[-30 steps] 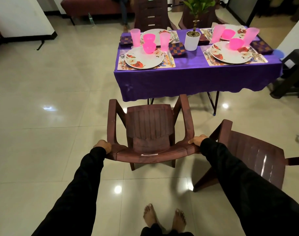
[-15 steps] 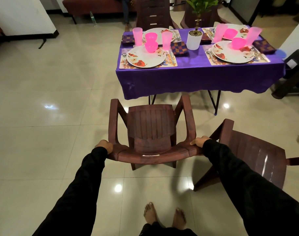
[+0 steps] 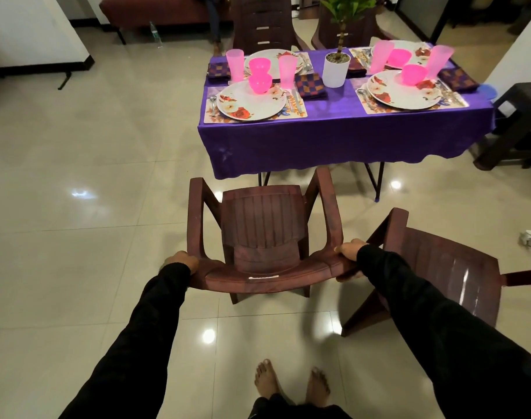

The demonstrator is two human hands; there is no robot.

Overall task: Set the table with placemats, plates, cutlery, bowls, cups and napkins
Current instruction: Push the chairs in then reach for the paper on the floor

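Hands first: we are gripping the top rail of a brown plastic chair from behind, our left hand curled over its left corner and our right hand clamped over the right corner, thumb underneath. We are holding it at both ends, probably so it steers straight toward the near side of the worktop, which is standing just ahead under a purple cloth. A second chair is sitting just beside our right arm, angled away, likely waiting its turn.

On the worktop the settings are looking complete: a floral plate is lying on a placemat at the near left with a pink bowl on it, a pink cup behind, cutlery at its side and a checked napkin beside that. Another plate is mirroring it at the near right. A potted plant is marking the centre.
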